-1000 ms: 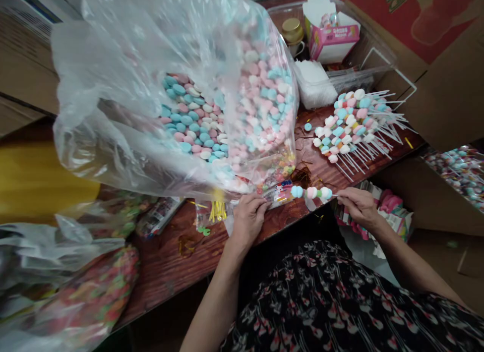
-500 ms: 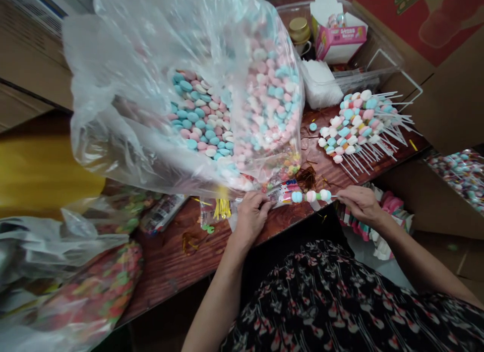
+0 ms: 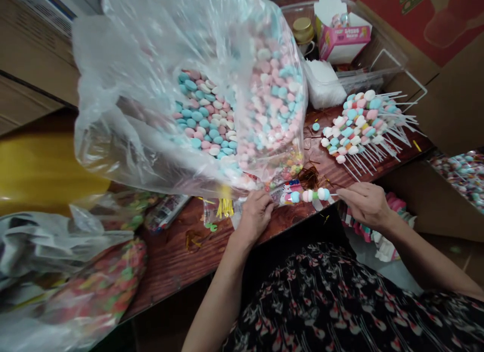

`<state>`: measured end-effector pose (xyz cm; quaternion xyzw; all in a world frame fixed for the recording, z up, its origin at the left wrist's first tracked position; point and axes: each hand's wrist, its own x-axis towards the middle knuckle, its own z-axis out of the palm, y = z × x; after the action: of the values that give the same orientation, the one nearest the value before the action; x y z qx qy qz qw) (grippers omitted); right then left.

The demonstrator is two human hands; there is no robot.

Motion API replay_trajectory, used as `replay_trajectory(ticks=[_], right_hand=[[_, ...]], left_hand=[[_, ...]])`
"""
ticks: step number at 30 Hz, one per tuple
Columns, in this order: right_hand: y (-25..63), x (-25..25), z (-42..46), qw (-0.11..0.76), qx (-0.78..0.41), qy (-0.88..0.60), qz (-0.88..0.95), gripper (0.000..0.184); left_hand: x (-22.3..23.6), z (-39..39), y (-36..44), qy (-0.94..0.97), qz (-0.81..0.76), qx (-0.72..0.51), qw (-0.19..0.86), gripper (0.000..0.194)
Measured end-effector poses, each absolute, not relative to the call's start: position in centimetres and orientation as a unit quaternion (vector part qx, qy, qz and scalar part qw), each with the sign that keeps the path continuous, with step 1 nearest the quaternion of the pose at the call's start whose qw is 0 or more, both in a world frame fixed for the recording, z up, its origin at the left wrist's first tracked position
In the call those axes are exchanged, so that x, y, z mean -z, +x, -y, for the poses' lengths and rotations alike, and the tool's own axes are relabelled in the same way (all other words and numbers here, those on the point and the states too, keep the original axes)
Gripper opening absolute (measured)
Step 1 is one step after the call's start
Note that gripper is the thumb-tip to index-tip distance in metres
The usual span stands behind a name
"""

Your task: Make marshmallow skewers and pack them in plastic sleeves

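My right hand (image 3: 365, 206) pinches the white stick of a candy skewer (image 3: 310, 194) threaded with pastel blue, pink and white marshmallow-like sweets. My left hand (image 3: 257, 216) holds a small clear printed wrapper (image 3: 289, 193) at the skewer's far end, with the sweets' tip going into it. Just beyond my left hand, a large clear plastic bag (image 3: 242, 105) of pastel sweets slumps over the table, its lower corner touching the wrapper area. Finished skewers lie in a heap (image 3: 359, 127) to the upper right.
The reddish wood-grain table (image 3: 170, 261) holds a tangle of brown twist ties (image 3: 310, 176) and yellow sticks (image 3: 225, 208). Bags of colourful sweets (image 3: 94, 286) lie at the left. Behind stand a white box (image 3: 342, 32), a gold-lidded jar (image 3: 303, 30) and cardboard boxes.
The big bag and the view have shifted slightly right. The skewer has moved further toward the wrapper, and my right hand has moved slightly up and to the right.
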<state>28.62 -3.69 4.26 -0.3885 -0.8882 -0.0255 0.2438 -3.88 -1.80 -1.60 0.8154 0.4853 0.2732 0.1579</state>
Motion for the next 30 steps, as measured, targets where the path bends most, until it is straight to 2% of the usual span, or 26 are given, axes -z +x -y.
replay_trajectory(ticks=[11, 12, 16, 21, 25, 30], right_hand=[[26.2, -3.3, 2.7, 0.246, 0.06, -0.344, 0.904, 0.023], [26.1, -3.1, 2.5, 0.252, 0.057, -0.34, 0.904, 0.023], [25.9, -2.5, 2.1, 0.292, 0.032, -0.324, 0.899, 0.024], [26.0, -2.7, 2.0, 0.34, 0.031, -0.309, 0.888, 0.026], [26.1, -3.5, 1.7, 0.348, 0.045, -0.298, 0.888, 0.027], [25.6, -5.1, 0.7, 0.312, 0.07, -0.252, 0.914, 0.025]], left_hand=[[1.6, 1.7, -4.2, 0.823, -0.454, -0.268, 0.212, 0.007], [1.5, 1.7, -4.3, 0.82, -0.457, -0.27, 0.213, 0.008], [0.8, 1.2, -4.3, 0.848, -0.426, -0.259, 0.178, 0.039], [-0.5, 0.5, -3.8, 0.89, -0.358, -0.236, 0.156, 0.039], [-1.6, 1.4, -3.2, 0.872, -0.357, -0.237, 0.236, 0.035], [-2.5, 2.7, -2.5, 0.817, -0.397, -0.256, 0.329, 0.033]])
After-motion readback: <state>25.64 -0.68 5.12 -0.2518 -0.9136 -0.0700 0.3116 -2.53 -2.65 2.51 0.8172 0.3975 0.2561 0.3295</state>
